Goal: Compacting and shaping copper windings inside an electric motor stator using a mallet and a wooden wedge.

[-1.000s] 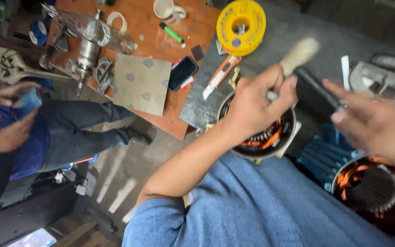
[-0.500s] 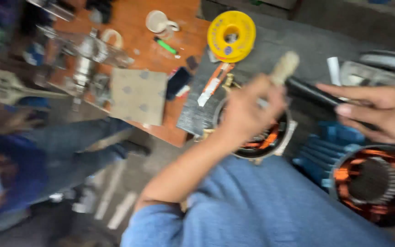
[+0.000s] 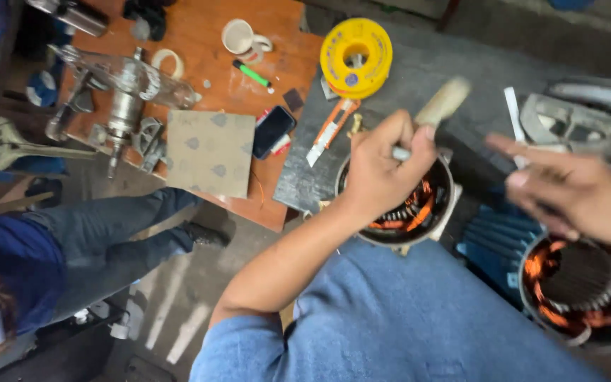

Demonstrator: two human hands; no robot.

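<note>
A wooden-handled tool (image 3: 438, 107) is gripped by the left hand (image 3: 383, 166) over a copper-wound motor stator (image 3: 411, 209), apparently mid-job; the blurred right hand (image 3: 574, 194) is held empty, fingers spread.

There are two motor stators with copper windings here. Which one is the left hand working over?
The silver-cased stator in the middle, right under the left hand, which grips a wooden-handled tool. The other stator sits lower right in a blue finned case, untouched.

Single head-worn view, looking steeply down, close over lap and workbench (image 3: 199, 42)
</note>
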